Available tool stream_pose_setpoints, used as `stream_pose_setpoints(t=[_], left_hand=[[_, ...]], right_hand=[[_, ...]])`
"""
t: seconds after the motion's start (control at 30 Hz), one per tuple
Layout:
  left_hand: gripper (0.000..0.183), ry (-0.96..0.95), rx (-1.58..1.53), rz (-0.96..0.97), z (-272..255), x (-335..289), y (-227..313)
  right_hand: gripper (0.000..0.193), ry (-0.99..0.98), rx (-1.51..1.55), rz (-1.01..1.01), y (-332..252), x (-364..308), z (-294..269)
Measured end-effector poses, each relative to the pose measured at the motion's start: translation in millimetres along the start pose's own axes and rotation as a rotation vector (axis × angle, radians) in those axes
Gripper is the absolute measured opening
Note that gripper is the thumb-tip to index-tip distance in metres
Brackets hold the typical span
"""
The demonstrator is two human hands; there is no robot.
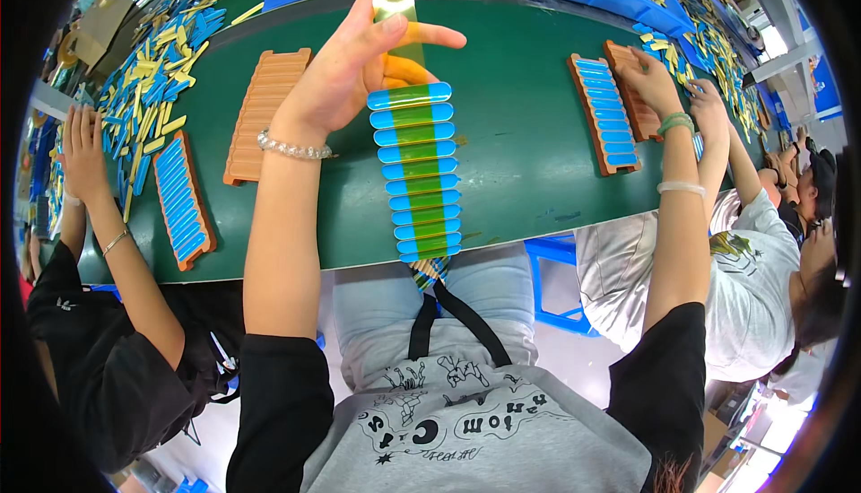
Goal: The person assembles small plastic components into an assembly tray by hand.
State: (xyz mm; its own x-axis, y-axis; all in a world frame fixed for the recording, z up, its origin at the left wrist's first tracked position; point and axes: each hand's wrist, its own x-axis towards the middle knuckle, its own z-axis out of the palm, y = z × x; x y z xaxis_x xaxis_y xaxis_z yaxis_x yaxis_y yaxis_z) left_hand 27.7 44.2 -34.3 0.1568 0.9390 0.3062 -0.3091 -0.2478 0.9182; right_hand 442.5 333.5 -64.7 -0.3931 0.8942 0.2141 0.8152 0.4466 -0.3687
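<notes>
My left hand [345,71], with a beaded bracelet at the wrist, holds a strip of clear yellow tape [408,44]. The thumb lies in front of the tape; some fingers show through it, and another points to the right. Stuck along the tape is a row of blue sticks [387,159], side by side, looking green where the tape crosses them. The row's lower end bunches near the table's front edge. Far to the right, my right hand [650,85] is bent over a brown ridged tray [644,116]; its fingertips are mostly hidden.
On the green table [511,107] lie a brown ridged tray [260,116], a tray of blue sticks [603,116] and another at left [184,201]. Loose blue and yellow sticks [161,80] are heaped at the left. Co-workers' hands [85,152] reach in from both sides.
</notes>
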Motion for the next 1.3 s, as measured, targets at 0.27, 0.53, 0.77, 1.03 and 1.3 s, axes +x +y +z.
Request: stream_pose_setpoints(t=[0.27,0.53,0.77,1.03,1.3], left_hand=[[0.071,0.071,0.05,-0.003,-1,-9,3],[0.07,0.058,0.04,-0.055,-1,-8,-2],[0.069,0.06,0.036,-0.059,0,-11,-3],[0.07,0.127,0.021,-0.086,5,-6,-1],[0.063,0.203,0.052,-0.106,5,-3,0]], right_hand=[[0.095,0.112,-0.172,-0.134,-124,-135,10],[0.083,0.138,-0.086,-0.218,-157,-163,31],[0.085,0.153,-0.029,-0.303,-256,-181,68],[0.028,-0.251,1.266,0.022,-311,-156,52],[0.019,-0.339,1.565,0.146,-325,-164,55]])
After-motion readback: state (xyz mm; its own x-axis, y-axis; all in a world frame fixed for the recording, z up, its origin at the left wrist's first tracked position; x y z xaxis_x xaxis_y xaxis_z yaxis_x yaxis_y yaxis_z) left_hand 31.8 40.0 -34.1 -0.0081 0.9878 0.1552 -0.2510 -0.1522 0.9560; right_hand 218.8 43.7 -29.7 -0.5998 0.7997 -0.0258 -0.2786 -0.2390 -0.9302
